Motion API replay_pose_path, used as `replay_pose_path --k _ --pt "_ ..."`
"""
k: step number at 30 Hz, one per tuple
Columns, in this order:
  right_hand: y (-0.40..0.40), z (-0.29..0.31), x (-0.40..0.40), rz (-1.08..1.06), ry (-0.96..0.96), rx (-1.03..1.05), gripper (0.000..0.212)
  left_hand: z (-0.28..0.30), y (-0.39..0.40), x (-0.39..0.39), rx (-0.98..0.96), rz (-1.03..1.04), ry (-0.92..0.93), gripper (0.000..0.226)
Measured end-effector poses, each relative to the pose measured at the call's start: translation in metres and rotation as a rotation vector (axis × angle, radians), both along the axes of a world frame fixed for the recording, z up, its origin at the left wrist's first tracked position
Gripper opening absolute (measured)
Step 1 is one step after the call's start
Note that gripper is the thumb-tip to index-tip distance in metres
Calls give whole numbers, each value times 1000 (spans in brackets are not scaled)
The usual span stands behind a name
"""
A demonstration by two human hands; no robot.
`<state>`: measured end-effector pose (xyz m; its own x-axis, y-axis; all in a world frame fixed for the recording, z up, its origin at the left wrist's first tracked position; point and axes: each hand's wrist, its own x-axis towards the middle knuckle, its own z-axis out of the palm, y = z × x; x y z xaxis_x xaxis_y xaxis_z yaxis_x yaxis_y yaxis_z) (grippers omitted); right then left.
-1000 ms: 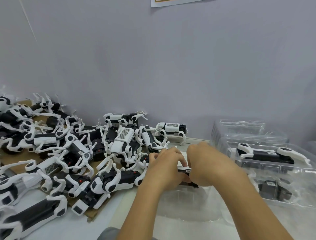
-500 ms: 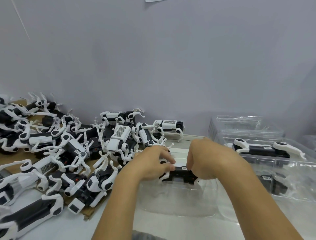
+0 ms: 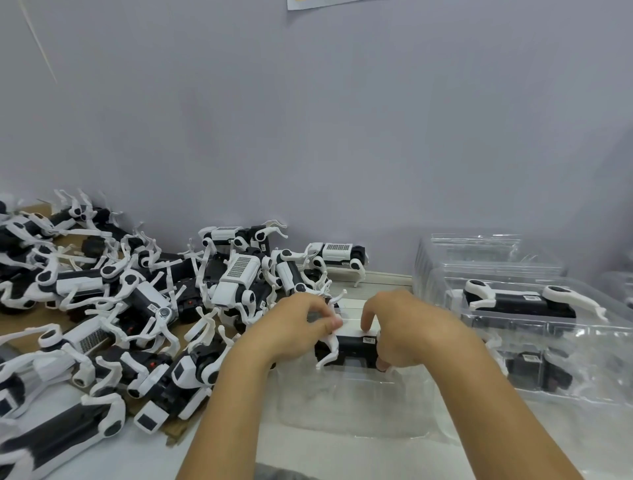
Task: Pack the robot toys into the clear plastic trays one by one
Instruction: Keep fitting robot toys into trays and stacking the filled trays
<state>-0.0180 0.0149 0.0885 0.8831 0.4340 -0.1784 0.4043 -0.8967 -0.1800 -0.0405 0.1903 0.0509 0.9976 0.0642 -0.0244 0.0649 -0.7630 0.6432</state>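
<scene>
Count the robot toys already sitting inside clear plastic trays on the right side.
2. One lies in the top tray of the right-hand stack, toy; another sits in the tray below, toy. Glare and stacked plastic may hide more.

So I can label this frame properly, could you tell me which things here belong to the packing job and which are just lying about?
Part of the job:
- robot toy held by left hand and right hand
- empty clear tray beneath it
- heap of toys
- filled trays

Just lying about:
- cardboard under the heap
- paper on wall
</scene>
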Motion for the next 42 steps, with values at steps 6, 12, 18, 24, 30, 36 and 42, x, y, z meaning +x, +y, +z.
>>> replay_pose_path --k 6,12,18,24,30,36,42 --pt "6 -12 2 -16 -22 32 42 -5 -5 4 7 112 61 19" --pt "7 -11 5 -11 -38 51 41 -5 -3 4 12 94 44 18" --pt "4 -5 14 39 -80 263 49 4 0 1 -6 37 -47 29" --pt "8 -24 18 20 -26 142 39 2 3 0 89 1 30 49" --pt "9 -32 22 -35 -102 195 44 -3 -3 4 -24 117 12 48" --pt "10 -24 17 26 -102 203 35 -9 1 4 -81 105 -61 39" --pt "3 20 1 216 -171 616 34 -4 0 2 -54 33 -145 19"
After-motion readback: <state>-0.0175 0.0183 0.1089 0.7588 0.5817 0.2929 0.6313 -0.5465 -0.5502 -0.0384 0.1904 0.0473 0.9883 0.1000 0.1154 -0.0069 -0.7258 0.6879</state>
